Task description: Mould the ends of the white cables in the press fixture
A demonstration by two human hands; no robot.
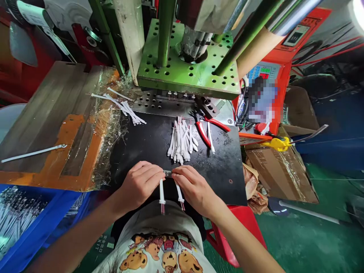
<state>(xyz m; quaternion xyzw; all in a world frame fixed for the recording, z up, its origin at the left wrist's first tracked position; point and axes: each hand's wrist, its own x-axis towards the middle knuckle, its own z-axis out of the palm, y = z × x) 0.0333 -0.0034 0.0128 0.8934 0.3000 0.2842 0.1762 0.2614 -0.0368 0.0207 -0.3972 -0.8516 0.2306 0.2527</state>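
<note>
Fingers (152, 175) of left hand (142, 184) and right hand (192, 182) pinch opposite ends of a small piece (167, 173), seemingly light and stiff, best held there.

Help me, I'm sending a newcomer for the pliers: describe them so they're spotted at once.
Find the green press and look at the black tabletop in front of it. Just right of the larger pile of white cables, the pliers lie with their handles splayed. Their two red handles set them apart from the white cables beside them.
</note>
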